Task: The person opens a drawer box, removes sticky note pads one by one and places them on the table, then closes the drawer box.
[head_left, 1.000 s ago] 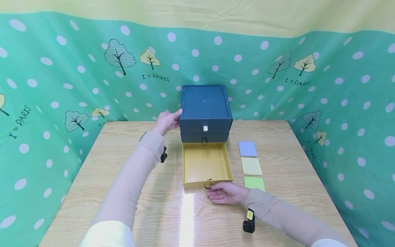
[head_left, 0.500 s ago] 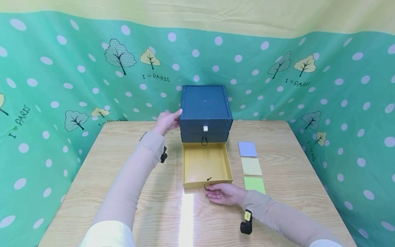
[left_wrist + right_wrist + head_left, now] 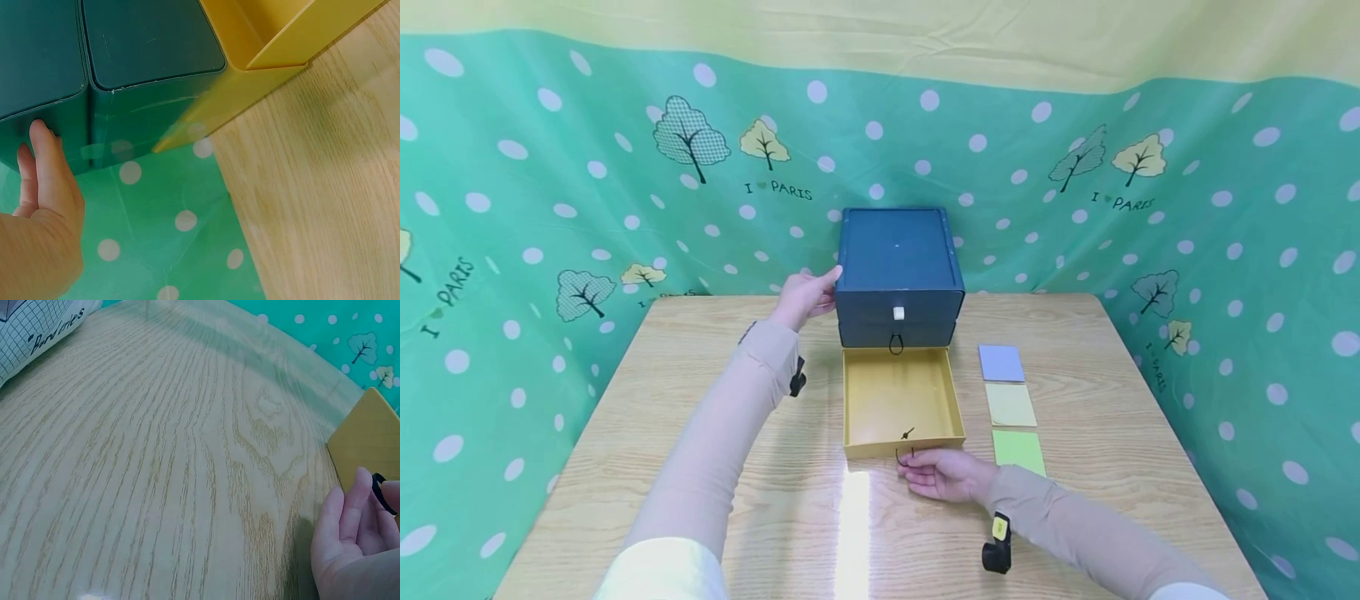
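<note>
A yellow drawer (image 3: pixel 895 392) stands pulled out at the bottom of a dark blue drawer box (image 3: pixel 895 250). My right hand (image 3: pixel 946 473) is at the drawer's front, its fingers curled at the black pull loop (image 3: pixel 898 455). In the right wrist view the black loop (image 3: pixel 382 494) lies between finger and thumb, beside the yellow front panel (image 3: pixel 369 437). With nearly straight fingers, my left hand (image 3: pixel 807 297) touches the box's left side. The left wrist view shows that same hand (image 3: pixel 53 200) with fingertips against the box wall (image 3: pixel 44 134).
Right of the drawer lie blue (image 3: pixel 1002 362), pale yellow (image 3: pixel 1011 404) and green (image 3: pixel 1018 450) square paper pads in a column. A white knob (image 3: pixel 898 313) and another black loop (image 3: pixel 896 344) are on the box front. Dotted green cloth (image 3: pixel 625 167) surrounds the wooden table (image 3: pixel 715 467).
My right hand has moved slightly left, onto the pull loop, and the loop's knot inside the drawer has shifted. The drawer, box and left hand stay in place.
</note>
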`<state>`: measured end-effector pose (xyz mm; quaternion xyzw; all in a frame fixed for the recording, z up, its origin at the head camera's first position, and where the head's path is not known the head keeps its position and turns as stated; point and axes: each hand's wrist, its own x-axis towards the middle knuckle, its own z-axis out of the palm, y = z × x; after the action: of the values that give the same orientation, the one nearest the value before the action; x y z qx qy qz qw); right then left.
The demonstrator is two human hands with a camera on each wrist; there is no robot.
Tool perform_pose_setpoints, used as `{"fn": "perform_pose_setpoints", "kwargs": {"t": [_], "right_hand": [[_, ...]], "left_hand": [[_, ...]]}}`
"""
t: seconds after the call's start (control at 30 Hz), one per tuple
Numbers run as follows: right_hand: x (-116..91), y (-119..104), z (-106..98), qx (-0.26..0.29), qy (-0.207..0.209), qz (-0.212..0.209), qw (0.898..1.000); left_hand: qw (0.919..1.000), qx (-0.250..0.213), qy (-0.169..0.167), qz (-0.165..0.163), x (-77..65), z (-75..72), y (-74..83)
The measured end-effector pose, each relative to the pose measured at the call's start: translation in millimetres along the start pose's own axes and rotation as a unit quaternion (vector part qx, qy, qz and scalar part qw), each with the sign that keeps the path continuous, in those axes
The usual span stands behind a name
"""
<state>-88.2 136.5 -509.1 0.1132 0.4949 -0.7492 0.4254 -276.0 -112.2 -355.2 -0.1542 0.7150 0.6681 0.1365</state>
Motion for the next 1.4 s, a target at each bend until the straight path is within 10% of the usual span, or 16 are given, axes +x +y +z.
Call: {"fn": "perform_pose_setpoints", "kwargs": {"t": [1.4], "right_hand": [[4.3,1.5,5.9,-0.032,0.058,-0.038,0.997]], "left_hand": [[0.9999,-0.007,-0.008,0.002,0.9,-0.4,-1.7]]}}
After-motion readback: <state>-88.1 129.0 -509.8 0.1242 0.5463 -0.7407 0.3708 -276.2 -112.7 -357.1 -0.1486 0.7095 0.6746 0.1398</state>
